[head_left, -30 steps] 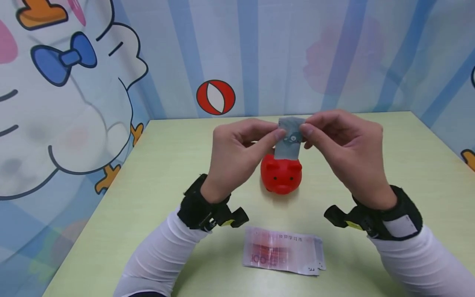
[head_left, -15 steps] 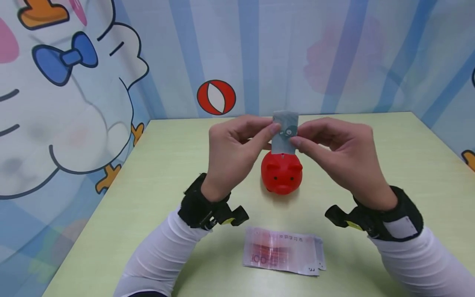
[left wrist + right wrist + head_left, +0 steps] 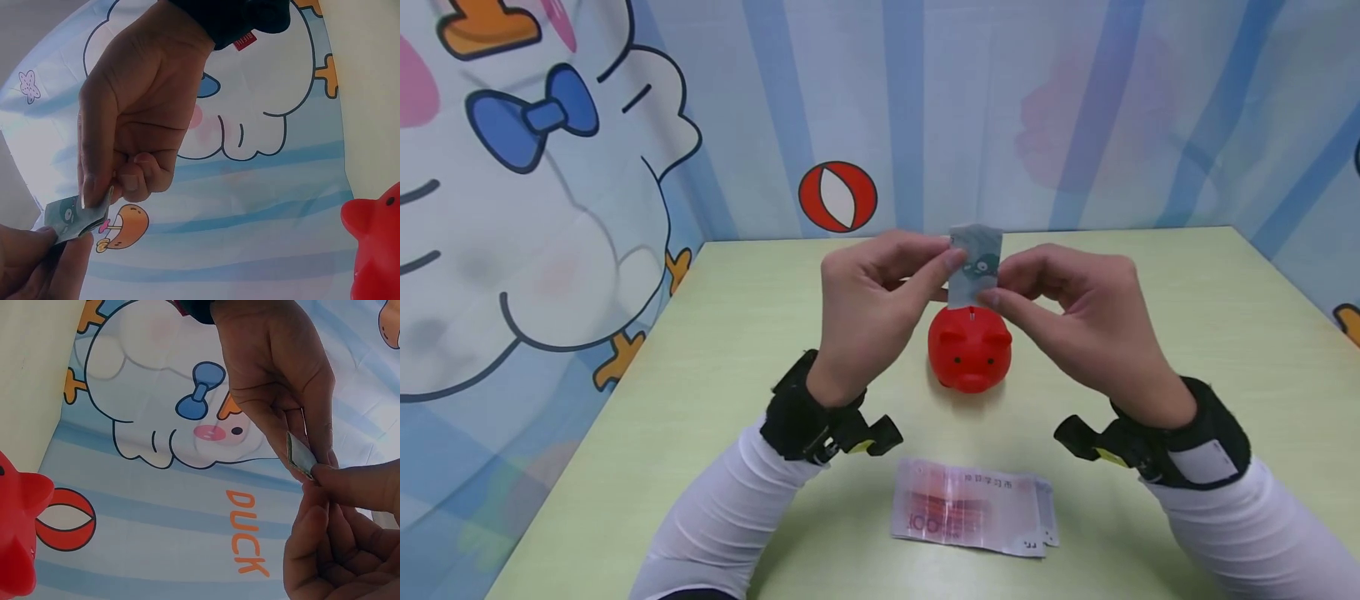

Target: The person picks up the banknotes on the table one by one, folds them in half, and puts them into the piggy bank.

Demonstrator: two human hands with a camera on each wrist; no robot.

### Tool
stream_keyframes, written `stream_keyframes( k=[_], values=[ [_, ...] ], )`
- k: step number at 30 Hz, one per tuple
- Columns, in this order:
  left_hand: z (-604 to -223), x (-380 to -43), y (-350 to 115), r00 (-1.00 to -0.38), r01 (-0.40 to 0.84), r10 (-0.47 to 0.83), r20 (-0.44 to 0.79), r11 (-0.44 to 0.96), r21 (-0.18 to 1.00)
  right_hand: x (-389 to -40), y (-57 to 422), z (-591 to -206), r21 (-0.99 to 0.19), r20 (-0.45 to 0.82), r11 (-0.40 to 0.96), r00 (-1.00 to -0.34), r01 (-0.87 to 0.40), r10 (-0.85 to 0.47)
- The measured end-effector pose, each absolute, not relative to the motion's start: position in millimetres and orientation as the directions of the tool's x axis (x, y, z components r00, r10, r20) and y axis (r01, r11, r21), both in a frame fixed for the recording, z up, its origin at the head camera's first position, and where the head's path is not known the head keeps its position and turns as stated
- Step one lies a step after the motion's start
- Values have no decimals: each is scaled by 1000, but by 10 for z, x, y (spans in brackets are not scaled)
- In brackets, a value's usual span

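Observation:
My left hand (image 3: 880, 308) pinches the left edge of a small folded banknote (image 3: 974, 254), grey-green with a printed round emblem. On its other side, the thumb and fingers of my right hand (image 3: 1071, 312) pinch the lower right edge. The folded banknote (image 3: 65, 219) shows layered edges in the left wrist view, and the right wrist view catches it nearly edge-on. Just below it in the head view, a red piggy bank (image 3: 970, 354) stands on the table facing me, a slot showing on top. Fingertips cover parts of the note.
A stack of pinkish banknotes (image 3: 966, 512), the top one marked 100, lies on the pale table (image 3: 760, 333) between my forearms. Behind the table rises a blue striped cartoon backdrop (image 3: 925, 108).
The folded banknote has shifted slightly left and up, uncovering the slot on the piggy bank. My right hand has slid from the note's upper right side down toward its lower right corner.

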State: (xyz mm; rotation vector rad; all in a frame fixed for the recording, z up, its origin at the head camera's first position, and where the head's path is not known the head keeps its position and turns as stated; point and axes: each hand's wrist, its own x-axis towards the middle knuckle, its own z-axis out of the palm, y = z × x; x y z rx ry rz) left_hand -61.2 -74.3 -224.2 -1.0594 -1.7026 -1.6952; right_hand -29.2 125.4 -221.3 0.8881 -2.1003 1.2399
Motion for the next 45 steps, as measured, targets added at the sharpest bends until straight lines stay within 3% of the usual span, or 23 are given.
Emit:
stream_keyframes(
  k=[4, 11, 15, 22, 25, 30, 35, 41, 45],
  values=[
    [-2231, -623, -757, -574, 783, 212, 791, -141, 606, -274, 1277, -2194, -554, 723, 337, -641, -761, -258],
    [-2202, -621, -781, -613, 626, 384, 691, -297, 721, -233, 1303, -2148, -615, 764, 57, -612, -787, -203],
    [-2212, -599, -765, -602, 585, 433, 671, -332, 740, -235, 1289, -2144, -620, 764, -6, -602, -785, -232],
    [-2281, -571, -704, -517, 772, 374, 770, -185, 608, -278, 1216, -2168, -506, 836, 30, -498, -862, -232],
    [-2280, -563, -699, -492, 798, 402, 772, -146, 584, -289, 1214, -2175, -473, 859, 74, -478, -878, -186],
    [-2270, -564, -711, -518, 758, 470, 714, -135, 638, -298, 1224, -2189, -459, 876, 72, -465, -886, -129],
    [-2269, -569, -693, -542, 747, 453, 708, -127, 653, -276, 1212, -2166, -476, 866, 52, -479, -878, -142],
    [-2265, -586, -698, -576, 717, 419, 701, -151, 680, -247, 1242, -2149, -529, 824, 151, -548, -835, -143],
    [-2264, -584, -704, -594, 699, 431, 680, -142, 701, -283, 1246, -2177, -483, 845, 213, -516, -849, -141]
  ],
)
